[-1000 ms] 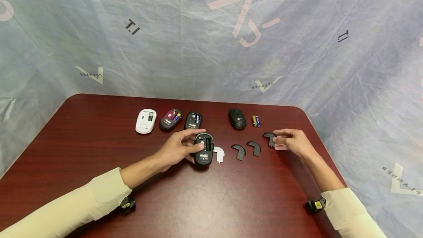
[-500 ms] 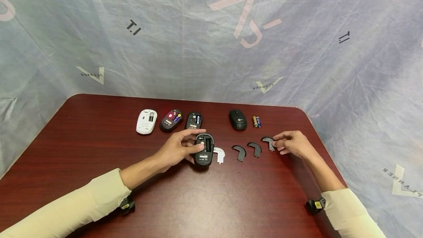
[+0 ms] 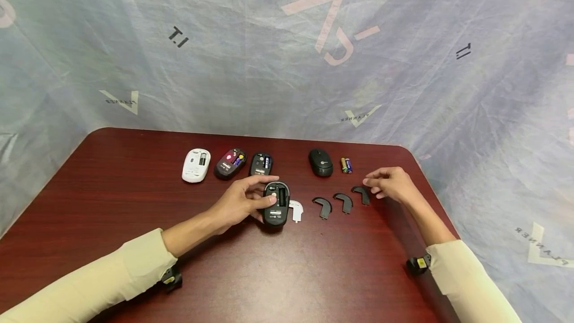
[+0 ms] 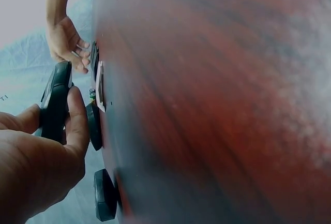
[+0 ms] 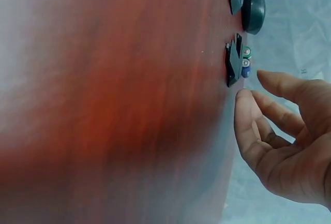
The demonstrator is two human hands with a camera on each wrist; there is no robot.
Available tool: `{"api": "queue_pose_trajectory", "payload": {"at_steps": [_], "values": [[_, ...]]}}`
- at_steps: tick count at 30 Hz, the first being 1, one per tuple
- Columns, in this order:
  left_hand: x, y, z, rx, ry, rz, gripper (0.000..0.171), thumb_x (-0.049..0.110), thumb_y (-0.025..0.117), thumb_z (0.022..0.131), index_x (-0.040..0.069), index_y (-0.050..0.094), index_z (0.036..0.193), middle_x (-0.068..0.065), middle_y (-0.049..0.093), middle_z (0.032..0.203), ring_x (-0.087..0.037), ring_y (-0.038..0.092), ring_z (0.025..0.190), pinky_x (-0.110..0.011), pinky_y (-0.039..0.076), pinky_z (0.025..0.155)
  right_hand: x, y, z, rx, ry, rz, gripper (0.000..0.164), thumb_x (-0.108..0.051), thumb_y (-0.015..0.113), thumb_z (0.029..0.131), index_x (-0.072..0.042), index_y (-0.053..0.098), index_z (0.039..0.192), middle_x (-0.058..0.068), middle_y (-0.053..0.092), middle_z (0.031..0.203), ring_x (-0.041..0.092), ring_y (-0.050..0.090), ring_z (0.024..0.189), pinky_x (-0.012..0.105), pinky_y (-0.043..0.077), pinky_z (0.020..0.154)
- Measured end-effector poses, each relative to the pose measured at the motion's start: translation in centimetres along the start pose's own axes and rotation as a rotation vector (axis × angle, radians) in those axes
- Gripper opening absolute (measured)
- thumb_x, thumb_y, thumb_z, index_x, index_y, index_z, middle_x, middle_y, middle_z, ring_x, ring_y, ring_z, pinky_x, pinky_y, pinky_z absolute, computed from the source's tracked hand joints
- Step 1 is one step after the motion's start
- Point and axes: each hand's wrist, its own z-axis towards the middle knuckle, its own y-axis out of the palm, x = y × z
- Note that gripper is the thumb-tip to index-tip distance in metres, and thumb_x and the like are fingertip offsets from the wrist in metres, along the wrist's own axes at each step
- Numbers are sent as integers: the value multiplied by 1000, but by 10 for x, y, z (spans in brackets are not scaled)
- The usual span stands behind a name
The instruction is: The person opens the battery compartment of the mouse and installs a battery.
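Note:
My left hand [image 3: 239, 201] holds a black computer mouse [image 3: 276, 212] underside up, its battery slot uncovered and without batteries. In the left wrist view the thumb and fingers grip that mouse [image 4: 54, 102] by its sides, above the table. My right hand [image 3: 391, 184] hovers just above and beside a black battery cover [image 3: 362, 194]. Nothing is between its loosely bent fingers in the right wrist view, where the thumb and index fingertip [image 5: 243, 95] stand apart. Two AA batteries [image 3: 346, 165] lie side by side just beyond that hand.
Behind the left hand lie a white mouse [image 3: 196, 165], a dark red mouse [image 3: 230, 163] and a black mouse [image 3: 261, 164], undersides up with batteries in. Another black mouse [image 3: 320, 162] rests upright. A white cover [image 3: 296, 210] and two black covers [image 3: 323, 207] lie in front.
My right hand has set the black battery cover down on the table, let go of it and moved slightly up and left. The left hand still holds the mouse in place.

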Motion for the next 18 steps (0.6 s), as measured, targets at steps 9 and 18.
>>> {"api": "queue_pose_trajectory", "payload": {"at_steps": [9,18], "values": [[3,1,0,-4,-7,6,56,10,81,106,12,64,159,-22,76,125,-19,75,95,-33,70,70,-8,9,41,25,15,82,48,-33,77,110,5,73,139,16,83,119,10,76,88,29,72,77],[6,3,0,8,-10,8,56,9,81,105,12,64,159,-20,75,123,-18,74,93,-32,70,68,-15,15,59,68,38,98,42,-28,82,105,4,77,131,4,80,102,10,73,82,27,71,73]]}}
